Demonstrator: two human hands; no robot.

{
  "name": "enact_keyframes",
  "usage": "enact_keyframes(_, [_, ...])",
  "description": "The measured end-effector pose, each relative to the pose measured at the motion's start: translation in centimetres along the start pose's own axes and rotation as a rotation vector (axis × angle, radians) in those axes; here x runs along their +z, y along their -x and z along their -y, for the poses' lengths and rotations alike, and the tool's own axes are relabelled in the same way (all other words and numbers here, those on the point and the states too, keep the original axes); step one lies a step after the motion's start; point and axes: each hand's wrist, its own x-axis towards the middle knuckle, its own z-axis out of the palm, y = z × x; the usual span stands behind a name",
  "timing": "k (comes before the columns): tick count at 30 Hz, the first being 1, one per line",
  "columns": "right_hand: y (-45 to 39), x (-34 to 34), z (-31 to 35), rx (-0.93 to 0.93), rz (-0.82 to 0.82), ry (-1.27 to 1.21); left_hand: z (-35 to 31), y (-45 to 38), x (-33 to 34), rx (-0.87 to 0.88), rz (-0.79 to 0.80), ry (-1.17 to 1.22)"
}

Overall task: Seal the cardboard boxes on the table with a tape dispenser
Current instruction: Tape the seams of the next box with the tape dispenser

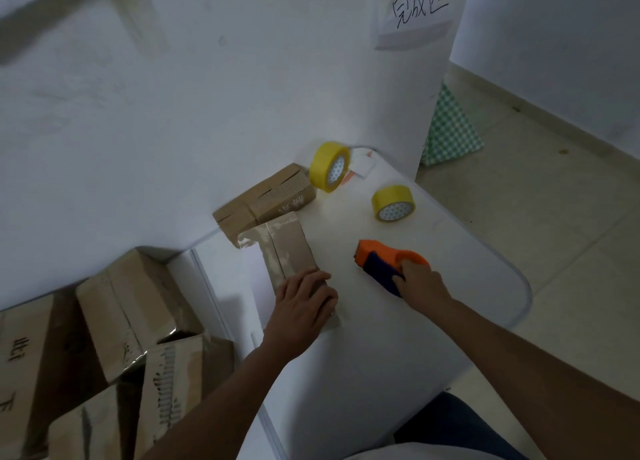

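I see my left hand [304, 307] pressing flat, fingers straight, on the near end of the taped box [285, 252] on the white surface [433, 286]. My right hand [420, 281] has its grip clamped around the orange tape dispenser [384, 260], just right of the box. Two yellow tape rolls [393, 203] sit farther back.

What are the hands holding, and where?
The right hand grips the orange tape dispenser by its near handle end. The left hand rests on the cardboard box at its near end.
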Motion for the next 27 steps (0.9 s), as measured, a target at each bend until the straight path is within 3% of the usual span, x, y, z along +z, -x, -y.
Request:
enact_keyframes(3, [1.5, 1.2, 1.4, -0.069, -0.153, -0.266, -0.1, 0.0, 0.0, -0.005, -0.001, -0.017])
enact_keyframes(4, [2.3, 1.5, 2.5, -0.031, -0.09, -0.483, -0.1, -0.1, 0.0, -0.006, -0.005, -0.019])
enact_keyframes(6, [3.9, 1.9, 5.1, 0.179, 0.26, -1.024, -0.1, -0.1, -0.1, -0.005, -0.01, -0.016])
enact_keyframes(8, [4.9, 2.2, 6.5, 0.337, 0.486, -1.31, -0.1, 0.0, 0.0, -0.001, -0.012, -0.016])
enact_keyframes(11, [5.2, 2.0, 6.5, 0.342, 0.462, -1.356, -0.1, -0.2, -0.1, 0.0, -0.014, -0.017])
enact_keyframes(15, [5.4, 2.1, 6.1, 0.194, 0.326, -1.289, -0.1, -0.1, -0.1, -0.001, -0.012, 0.021])
enact_keyframes(20, [5.7, 3.0, 6.0, 0.051, 0.138, -1.134, 0.0, -0.2, -1.1, -0.101, -0.045, 0.256])
enact_keyframes(23, [5.6, 3.4, 5.7, 0.001, 0.083, -1.099, 0.8, 0.6, -1.4, -0.123, -0.055, 0.197])
enact_keyframes(27, [5.7, 3.8, 5.7, -0.038, 0.053, -1.107, 1.1, 1.7, -1.0, -0.141, 0.062, 0.15])
